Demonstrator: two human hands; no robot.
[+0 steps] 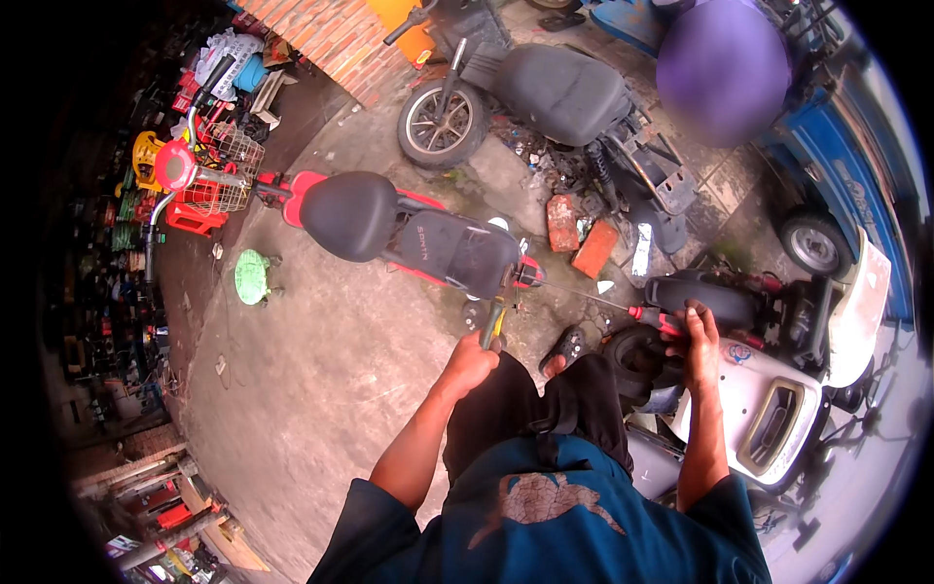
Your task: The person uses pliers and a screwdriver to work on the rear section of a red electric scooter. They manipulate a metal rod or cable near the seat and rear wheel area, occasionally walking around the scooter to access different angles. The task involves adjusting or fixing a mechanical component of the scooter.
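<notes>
My left hand (474, 366) is closed round a tool with a yellow and dark handle (495, 321); its upper end lies against the rear of the red scooter in my view, so its kind is unclear. In my right hand (700, 343) is a long screwdriver (650, 317) with a red and black handle. Its thin shaft points left, toward the red tail (528, 272) of the scooter; whether the tip touches is too small to tell. The red electric scooter (350, 216) has black seats, and a wire basket (233, 165) at its handlebar end.
Two red bricks (594, 249) lie beyond the screwdriver, near a dark scooter (564, 92). A white scooter body (769, 419) and a loose tyre (639, 358) are close on my right. A green stool (252, 276) stands left. A blue vehicle (846, 165) is at far right.
</notes>
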